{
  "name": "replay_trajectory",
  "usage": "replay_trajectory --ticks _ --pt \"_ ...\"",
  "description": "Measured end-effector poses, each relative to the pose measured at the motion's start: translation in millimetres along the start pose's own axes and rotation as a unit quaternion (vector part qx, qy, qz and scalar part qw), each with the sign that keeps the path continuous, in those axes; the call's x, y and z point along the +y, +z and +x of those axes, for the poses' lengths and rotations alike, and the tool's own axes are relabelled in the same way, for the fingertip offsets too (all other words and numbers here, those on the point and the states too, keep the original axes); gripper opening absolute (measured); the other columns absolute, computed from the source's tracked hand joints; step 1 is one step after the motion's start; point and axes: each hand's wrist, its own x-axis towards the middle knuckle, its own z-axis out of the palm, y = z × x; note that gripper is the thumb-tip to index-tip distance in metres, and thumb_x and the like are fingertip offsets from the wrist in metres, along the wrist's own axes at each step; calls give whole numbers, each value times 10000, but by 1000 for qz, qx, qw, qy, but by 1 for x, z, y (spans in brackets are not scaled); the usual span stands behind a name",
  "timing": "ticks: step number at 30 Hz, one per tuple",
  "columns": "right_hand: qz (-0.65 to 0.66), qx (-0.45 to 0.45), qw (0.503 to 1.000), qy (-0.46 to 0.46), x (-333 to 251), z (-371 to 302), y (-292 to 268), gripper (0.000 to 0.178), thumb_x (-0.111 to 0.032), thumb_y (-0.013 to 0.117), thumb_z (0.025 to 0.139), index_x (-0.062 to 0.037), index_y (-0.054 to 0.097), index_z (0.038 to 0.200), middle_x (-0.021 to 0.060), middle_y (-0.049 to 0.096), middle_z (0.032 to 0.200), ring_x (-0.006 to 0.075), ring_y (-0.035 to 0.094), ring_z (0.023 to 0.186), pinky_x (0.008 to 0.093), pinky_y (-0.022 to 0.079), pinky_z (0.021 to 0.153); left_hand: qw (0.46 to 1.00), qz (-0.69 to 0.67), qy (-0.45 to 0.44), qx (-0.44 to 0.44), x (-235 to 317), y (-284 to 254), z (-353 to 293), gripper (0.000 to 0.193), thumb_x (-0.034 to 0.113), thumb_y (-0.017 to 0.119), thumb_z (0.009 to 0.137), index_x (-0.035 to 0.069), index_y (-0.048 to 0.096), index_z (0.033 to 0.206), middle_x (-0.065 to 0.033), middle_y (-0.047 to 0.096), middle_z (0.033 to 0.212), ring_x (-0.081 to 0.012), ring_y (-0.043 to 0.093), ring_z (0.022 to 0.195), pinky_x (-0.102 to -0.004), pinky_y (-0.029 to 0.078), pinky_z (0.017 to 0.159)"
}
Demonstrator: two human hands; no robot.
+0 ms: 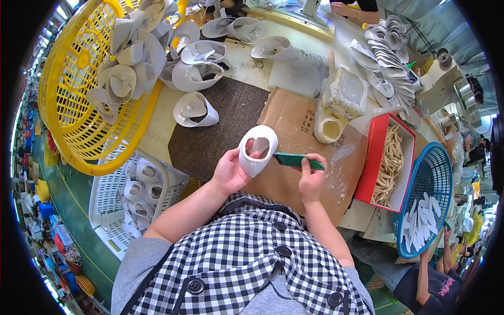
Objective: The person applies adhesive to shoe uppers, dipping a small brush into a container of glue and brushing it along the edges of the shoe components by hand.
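Observation:
My left hand [232, 172] is closed on a white shoe upper [253, 165], holding it up in front of me with its oval opening facing upward. Some of the fingers show through that opening. In my right hand [312, 181] is a flat green tool [292, 159], gripped between thumb and fingers. Its dark end comes up against the right side of the upper; whether it touches cannot be made out, nor can its exact kind. Below both hands lies a brown cardboard sheet [286, 186], and a dark mat [231, 105] is beside it.
Several more uppers [195, 109] stand at the back left, by a yellow basket [134, 149] heaped with them. A white basket [100, 210] sits lower left. On the right are a glue-crusted container [344, 94], a red box [370, 157] of beige strips and a blue basket [445, 173]. Other people work nearby.

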Motion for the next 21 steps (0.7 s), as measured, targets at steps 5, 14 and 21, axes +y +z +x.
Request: replay_trajectory --ticks 5,14,21 --pt "-34 86 994 -53 -23 33 -42 151 -111 575 913 -54 498 1029 55 541 964 149 576 840 286 555 675 960 245 -86 100 20 -12 -18 422 234 399 881 64 515 1249 -104 644 954 -228 621 905 -414 477 888" --pt "-371 85 910 -162 -57 97 -48 151 -153 597 890 -40 588 990 109 614 791 192 600 700 314 481 663 966 235 -112 -3 31 4 14 319 205 492 868 -1 548 1106 -120 652 959 -219 654 719 -382 542 783" --pt "-194 119 973 28 -51 99 -83 216 -85 579 881 -34 478 1065 90 574 886 157 585 647 250 489 519 887 428 -79 157 45 11 21 301 114 531 849 13 538 1132 -135 653 988 -187 652 796 -323 555 640"
